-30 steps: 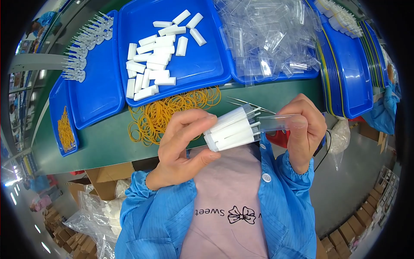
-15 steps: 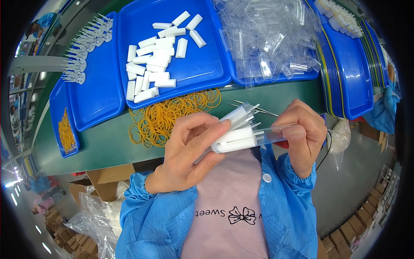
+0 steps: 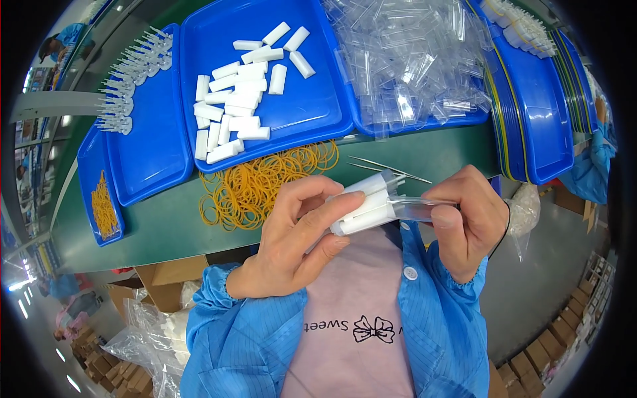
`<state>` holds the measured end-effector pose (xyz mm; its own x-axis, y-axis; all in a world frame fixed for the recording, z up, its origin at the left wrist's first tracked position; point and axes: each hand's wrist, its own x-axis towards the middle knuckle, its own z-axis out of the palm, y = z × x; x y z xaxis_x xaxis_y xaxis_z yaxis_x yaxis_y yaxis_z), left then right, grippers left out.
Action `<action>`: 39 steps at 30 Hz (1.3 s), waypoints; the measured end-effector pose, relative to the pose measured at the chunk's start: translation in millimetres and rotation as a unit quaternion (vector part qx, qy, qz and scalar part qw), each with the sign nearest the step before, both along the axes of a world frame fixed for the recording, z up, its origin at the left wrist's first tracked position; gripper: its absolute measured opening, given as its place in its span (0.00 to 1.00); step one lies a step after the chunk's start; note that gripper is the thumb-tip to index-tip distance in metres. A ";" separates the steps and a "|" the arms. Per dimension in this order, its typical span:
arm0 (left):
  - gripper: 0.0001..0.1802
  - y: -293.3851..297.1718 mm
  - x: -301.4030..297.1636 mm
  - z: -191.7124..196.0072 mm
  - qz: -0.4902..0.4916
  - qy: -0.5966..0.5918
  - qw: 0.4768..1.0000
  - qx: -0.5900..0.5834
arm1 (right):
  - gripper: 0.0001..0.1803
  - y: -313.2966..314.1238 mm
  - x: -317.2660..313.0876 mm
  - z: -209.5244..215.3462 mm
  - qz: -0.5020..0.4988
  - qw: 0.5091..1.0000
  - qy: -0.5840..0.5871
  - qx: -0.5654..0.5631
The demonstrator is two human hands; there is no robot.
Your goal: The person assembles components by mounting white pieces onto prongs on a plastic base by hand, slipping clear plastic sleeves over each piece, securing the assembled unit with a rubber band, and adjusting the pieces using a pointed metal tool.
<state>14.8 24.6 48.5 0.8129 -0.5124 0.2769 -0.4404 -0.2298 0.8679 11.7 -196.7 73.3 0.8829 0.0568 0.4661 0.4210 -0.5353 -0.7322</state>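
A bundle of white cylindrical pieces in clear sleeves is gripped by my left hand, thumb and fingers wrapped round it. Thin white stems stick out of the bundle's right end. Between the thumb and forefinger of my right hand is the outer end of a clear plastic tube. The tube's other end meets the lowest white piece of the bundle; how far it reaches over that piece is hard to make out. Behind my hands, metal tweezers lie on the green table.
Loose yellow rubber bands lie left of my hands. Behind them a blue tray holds white pieces; another holds clear tubes. White stemmed parts line a left tray. Stacked blue trays stand at the right.
The clear tube has moved slightly left against the bundle and covers stems that showed before. My right hand has shifted slightly down, with thumb and forefinger repositioned along the tube.
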 end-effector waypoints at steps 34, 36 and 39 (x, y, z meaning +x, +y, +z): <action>0.17 5.7 0.8 -25.8 -0.030 -0.036 0.991 -0.124 | 0.09 18.2 8.4 1.8 0.016 0.999 0.020 0.029; 0.23 7.0 -0.4 -27.7 -0.009 -0.015 0.994 -0.107 | 0.09 17.8 9.3 0.7 0.009 1.000 0.013 0.011; 0.36 4.0 -0.5 -21.6 -0.014 0.143 0.976 -0.164 | 0.09 15.0 11.5 -0.1 0.013 0.999 0.028 -0.008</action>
